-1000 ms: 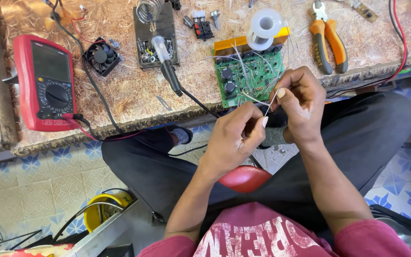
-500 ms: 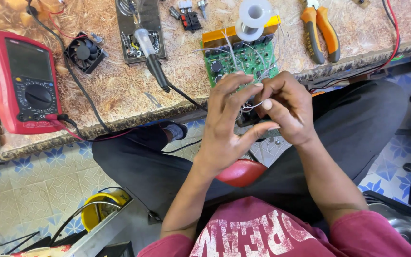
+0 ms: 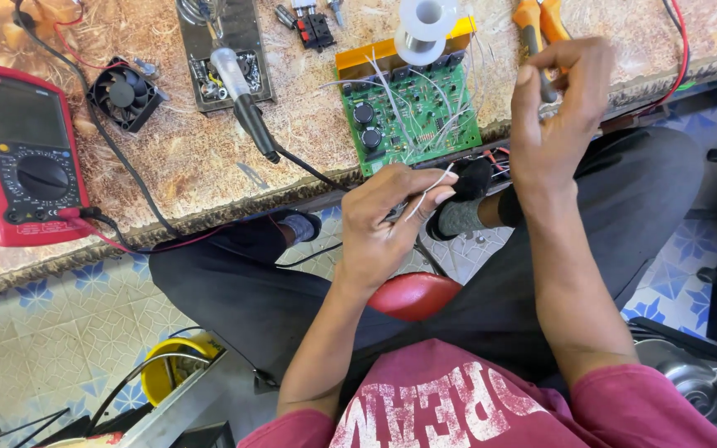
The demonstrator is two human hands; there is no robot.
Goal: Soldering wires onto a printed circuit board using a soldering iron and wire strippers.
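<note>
Since the earlier frame the hands have separated; the left hand (image 3: 387,220) pinches a thin white wire (image 3: 426,192) above the lap; the right hand (image 3: 556,108) is raised, fingers closed, contents unclear; beyond, the green circuit board (image 3: 412,116) lies on the worktop (image 3: 209,178).

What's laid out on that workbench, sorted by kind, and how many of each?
Red multimeter: 1
Small black cooling fan: 1
Soldering iron: 1
Green circuit board: 1
Solder spool: 1
Orange-handled pliers: 1
Total: 6

The left hand pinches a thin white wire, off the bench and uncounted.
</note>
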